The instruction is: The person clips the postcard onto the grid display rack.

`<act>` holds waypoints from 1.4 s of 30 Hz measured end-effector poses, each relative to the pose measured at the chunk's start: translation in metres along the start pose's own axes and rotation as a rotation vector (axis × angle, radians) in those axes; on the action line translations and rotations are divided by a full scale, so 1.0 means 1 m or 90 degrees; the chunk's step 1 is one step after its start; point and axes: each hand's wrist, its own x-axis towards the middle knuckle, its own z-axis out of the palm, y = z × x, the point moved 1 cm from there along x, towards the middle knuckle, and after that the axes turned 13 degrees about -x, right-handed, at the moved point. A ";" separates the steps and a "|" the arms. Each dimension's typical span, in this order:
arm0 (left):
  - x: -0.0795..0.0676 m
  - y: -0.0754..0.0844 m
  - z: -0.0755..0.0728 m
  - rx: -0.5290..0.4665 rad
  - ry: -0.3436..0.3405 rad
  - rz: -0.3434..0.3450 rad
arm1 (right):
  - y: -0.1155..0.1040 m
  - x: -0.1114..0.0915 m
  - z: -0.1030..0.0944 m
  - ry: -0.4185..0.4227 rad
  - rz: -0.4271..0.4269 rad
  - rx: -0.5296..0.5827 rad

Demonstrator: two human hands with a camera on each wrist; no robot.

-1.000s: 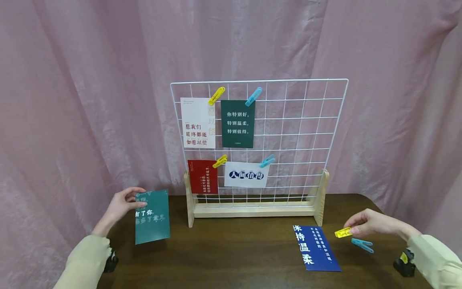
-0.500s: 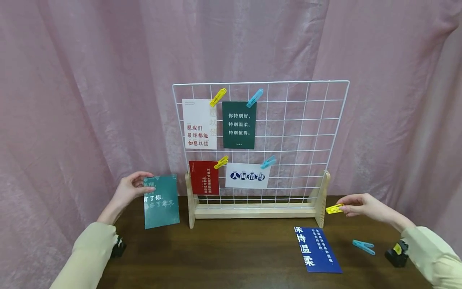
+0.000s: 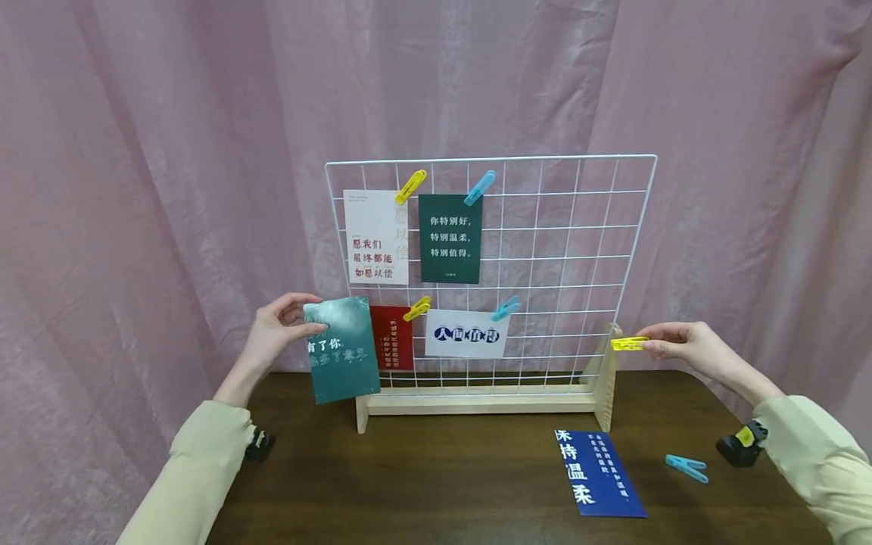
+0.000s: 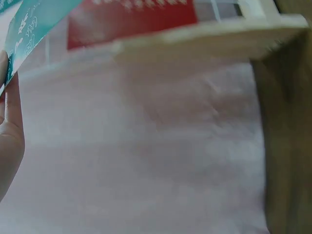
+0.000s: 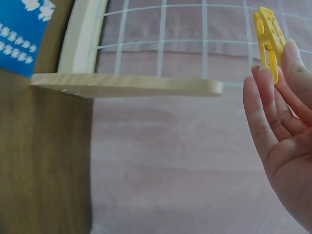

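Between thumb and fingers my left hand (image 3: pixel 275 333) pinches a teal postcard (image 3: pixel 344 371) by its left edge, held upright. In the head view the card overlaps part of a red postcard (image 3: pixel 398 341) clipped low on the white wire grid (image 3: pixel 565 257). At the grid's right side, my right hand (image 3: pixel 702 352) pinches a yellow clothespin (image 3: pixel 628 344) by its end, its tip pointing left. The right wrist view shows this yellow clothespin (image 5: pixel 269 41) between thumb and fingertips. On the table below lie a blue postcard (image 3: pixel 599 473) and a light-blue clothespin (image 3: pixel 686 468).
The grid stands in a wooden base (image 3: pixel 477 405) on a dark brown table (image 3: pixel 443 484). Also clipped to it are a white postcard (image 3: pixel 371 227), a dark green postcard (image 3: pixel 450 261) and a small white card (image 3: pixel 466 344). Behind hangs a pink curtain (image 3: pixel 204 151).
My left hand has raised the teal postcard and carried it right, towards the grid. My right hand has lifted the yellow clothespin from above the table up beside the grid's right edge.
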 end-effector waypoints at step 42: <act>0.114 0.048 0.227 0.010 -0.017 0.315 | -0.108 0.098 -0.048 0.235 -0.027 -0.031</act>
